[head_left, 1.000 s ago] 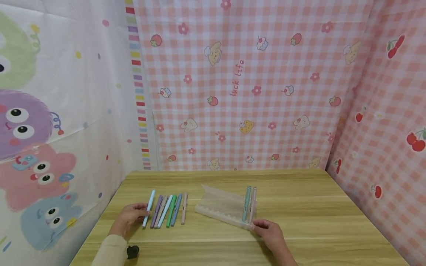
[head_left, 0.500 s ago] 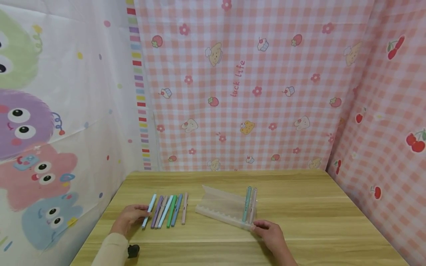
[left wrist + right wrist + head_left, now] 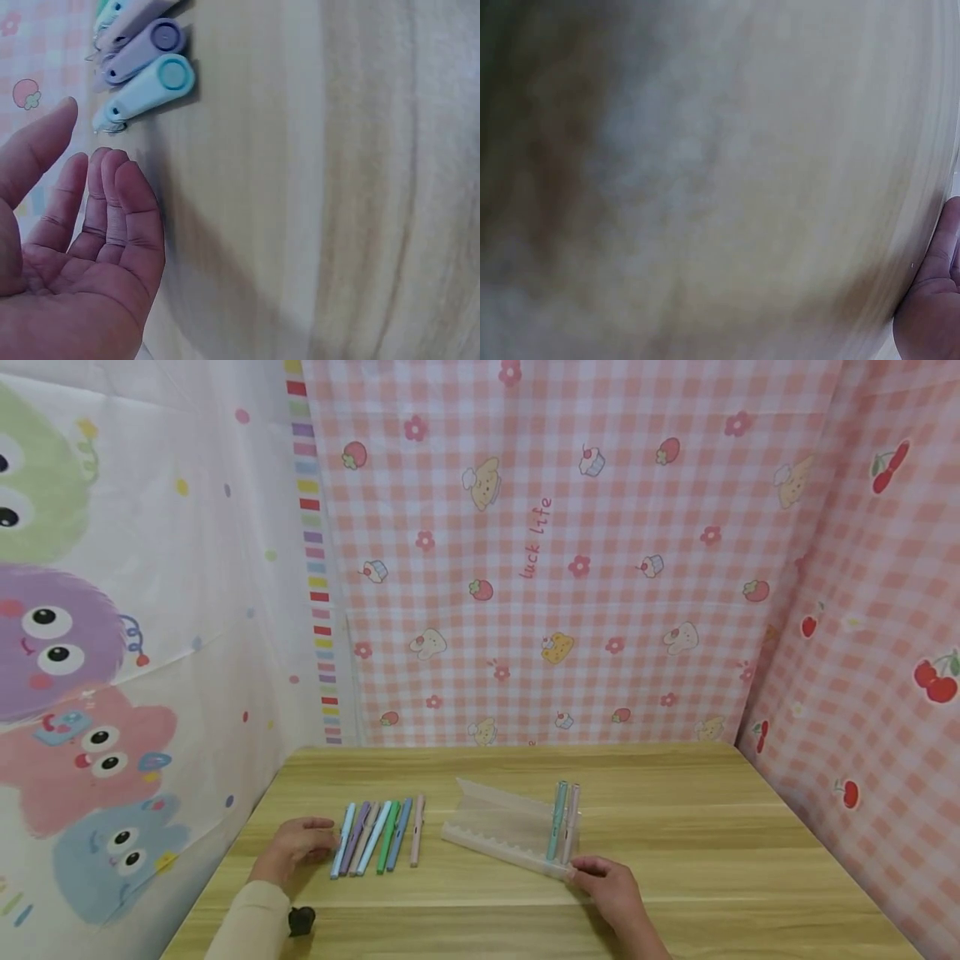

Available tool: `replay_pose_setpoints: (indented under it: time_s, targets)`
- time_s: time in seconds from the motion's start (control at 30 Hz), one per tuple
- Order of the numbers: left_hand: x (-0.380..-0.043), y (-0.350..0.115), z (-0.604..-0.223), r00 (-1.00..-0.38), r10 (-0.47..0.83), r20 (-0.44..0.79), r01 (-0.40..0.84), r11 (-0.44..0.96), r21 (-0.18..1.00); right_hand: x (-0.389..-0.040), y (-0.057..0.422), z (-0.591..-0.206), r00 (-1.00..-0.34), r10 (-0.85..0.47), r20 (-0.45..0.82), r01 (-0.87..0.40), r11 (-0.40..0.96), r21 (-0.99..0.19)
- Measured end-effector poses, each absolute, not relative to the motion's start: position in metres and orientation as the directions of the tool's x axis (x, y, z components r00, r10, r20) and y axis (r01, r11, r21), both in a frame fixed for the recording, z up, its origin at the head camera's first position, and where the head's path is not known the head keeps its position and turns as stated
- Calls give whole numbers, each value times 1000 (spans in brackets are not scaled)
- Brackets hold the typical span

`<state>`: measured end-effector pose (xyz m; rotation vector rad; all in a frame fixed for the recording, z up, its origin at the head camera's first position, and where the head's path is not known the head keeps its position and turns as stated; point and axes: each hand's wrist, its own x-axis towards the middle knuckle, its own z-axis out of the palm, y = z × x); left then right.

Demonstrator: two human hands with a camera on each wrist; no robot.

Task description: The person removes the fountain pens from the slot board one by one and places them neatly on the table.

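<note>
Beside the row of capped pens my left hand (image 3: 298, 846) has its fingers relaxed around nothing. Closest to it lies a light blue pen (image 3: 342, 843), whose round end also shows just beyond the fingertips in the left wrist view. A purple pen (image 3: 355, 839) is next to that, followed by several more in beige, light blue, green, blue and pink. My right hand (image 3: 611, 889) pinches the near right corner of a translucent plastic pen tray (image 3: 480, 841) with a notched front strip. Two pens rest in its right end, a teal pen (image 3: 557, 822) and a pinkish pen (image 3: 572, 824).
The wooden table (image 3: 712, 860) carries everything. A small black object (image 3: 302, 921) shows beside the left sleeve (image 3: 251, 918). Pink checked cloth (image 3: 570, 610) hangs behind and to the right, with a cartoon-printed white cloth (image 3: 210, 693) at left.
The light blue pen was in my left hand and has gone down to the right, against the purple pen. The fingers have let go of it. My right hand stays at the tray corner.
</note>
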<state>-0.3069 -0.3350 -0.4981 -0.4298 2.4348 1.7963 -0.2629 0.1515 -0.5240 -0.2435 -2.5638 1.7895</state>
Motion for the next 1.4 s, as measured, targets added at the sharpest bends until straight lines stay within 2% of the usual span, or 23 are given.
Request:
replay_pose_setpoints:
  time_s: [0.27, 0.63, 0.93, 1.17, 1.4]
  targets:
    - [-313, -327, -490, -973, -122, -197, -224, 273, 936, -262, 152, -523, -988, 128, -83, 123, 349, -929]
    - [-324, -275, -483, -992, -18, -122, -123, 204, 971, -261, 154, -525, -987, 130, -97, 136, 338, -931]
    - [-334, -211, -475, -991, 62, -118, -111, 106, 988, -262, 154, -524, -989, 128, -74, 113, 335, -935]
    - [-340, -157, -472, -974, 208, -93, -71, 112, 991, -263, 153, -525, -991, 127, -51, 91, 330, -939]
    - [-339, -102, -478, -962, 268, -52, -21, 120, 993, -264, 153, -527, -991, 127, -43, 83, 329, -941]
